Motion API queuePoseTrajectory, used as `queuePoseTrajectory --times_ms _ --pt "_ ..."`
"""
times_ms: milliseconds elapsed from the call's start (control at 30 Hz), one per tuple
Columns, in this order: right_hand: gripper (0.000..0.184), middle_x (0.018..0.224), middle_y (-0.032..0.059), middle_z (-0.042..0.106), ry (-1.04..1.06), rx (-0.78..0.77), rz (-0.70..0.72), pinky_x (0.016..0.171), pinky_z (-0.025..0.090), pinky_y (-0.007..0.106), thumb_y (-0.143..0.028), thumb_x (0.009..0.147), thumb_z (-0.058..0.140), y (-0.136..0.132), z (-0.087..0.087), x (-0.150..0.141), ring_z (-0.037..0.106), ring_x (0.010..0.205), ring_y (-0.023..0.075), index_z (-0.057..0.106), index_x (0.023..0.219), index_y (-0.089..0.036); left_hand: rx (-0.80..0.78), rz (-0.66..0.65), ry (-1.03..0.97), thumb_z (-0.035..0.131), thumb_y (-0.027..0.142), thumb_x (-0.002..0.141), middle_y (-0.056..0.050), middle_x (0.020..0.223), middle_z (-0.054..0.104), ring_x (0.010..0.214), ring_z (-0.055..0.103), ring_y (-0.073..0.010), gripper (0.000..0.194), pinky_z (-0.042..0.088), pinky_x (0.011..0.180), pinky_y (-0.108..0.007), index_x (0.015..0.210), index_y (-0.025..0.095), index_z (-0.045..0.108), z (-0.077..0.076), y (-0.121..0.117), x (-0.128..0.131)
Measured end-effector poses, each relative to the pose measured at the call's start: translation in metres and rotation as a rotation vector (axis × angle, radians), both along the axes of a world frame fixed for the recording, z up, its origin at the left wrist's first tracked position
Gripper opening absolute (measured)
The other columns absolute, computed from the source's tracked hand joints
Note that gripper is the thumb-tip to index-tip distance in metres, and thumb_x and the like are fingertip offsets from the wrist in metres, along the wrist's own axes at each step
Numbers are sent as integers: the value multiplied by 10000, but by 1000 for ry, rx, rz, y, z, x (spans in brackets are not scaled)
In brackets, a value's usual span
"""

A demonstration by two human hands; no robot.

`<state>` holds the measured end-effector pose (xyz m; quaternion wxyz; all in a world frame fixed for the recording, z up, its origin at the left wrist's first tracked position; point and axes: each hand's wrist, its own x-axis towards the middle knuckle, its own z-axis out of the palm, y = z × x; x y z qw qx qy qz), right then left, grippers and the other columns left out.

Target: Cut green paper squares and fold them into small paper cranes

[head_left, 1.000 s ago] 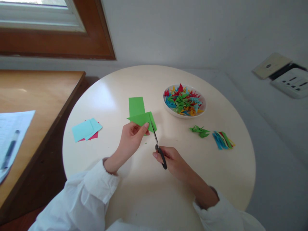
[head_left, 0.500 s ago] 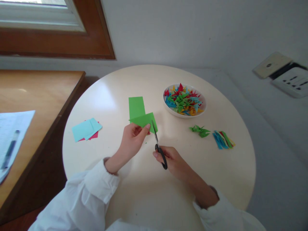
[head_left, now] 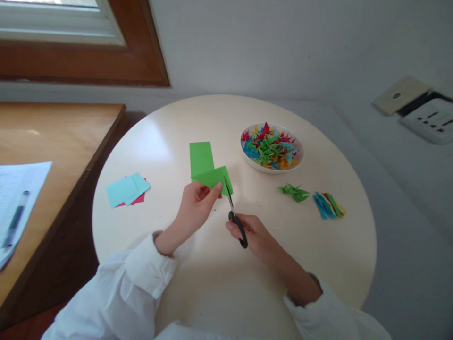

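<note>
Between the thumb and fingers of my left hand is a strip of green paper, held above the table. My right hand grips black-handled scissors by the loops, and their blades lie across the right end of the strip. Behind the strip, a larger green sheet lies on the table, its near edge covered. Folded green paper cranes lie to the right of my right hand, close to a bundle of coloured paper strips.
A white bowl full of small coloured paper cranes stands at the back right of the round white table. Light blue paper overlaps red paper at the left. A wooden desk with papers and a pen adjoins the left side.
Almost nothing differs. Both hands, the green strip and the scissors sit very slightly further right in view; the blades remain at the strip's right end.
</note>
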<state>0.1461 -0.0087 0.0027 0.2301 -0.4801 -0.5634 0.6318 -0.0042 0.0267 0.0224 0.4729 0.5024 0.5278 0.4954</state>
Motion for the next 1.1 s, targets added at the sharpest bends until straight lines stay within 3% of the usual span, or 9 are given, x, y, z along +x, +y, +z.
queuePoseTrajectory --times_ms 1100 --pt "332 544 -57 287 28 -26 -2 461 203 241 -413 764 507 -1 0 1 260 502 73 344 580 -191 -12 -9 2 613 359 700 -33 562 617 603 599 -163 236 491 566 -263 609 143 591 3 -1 0"
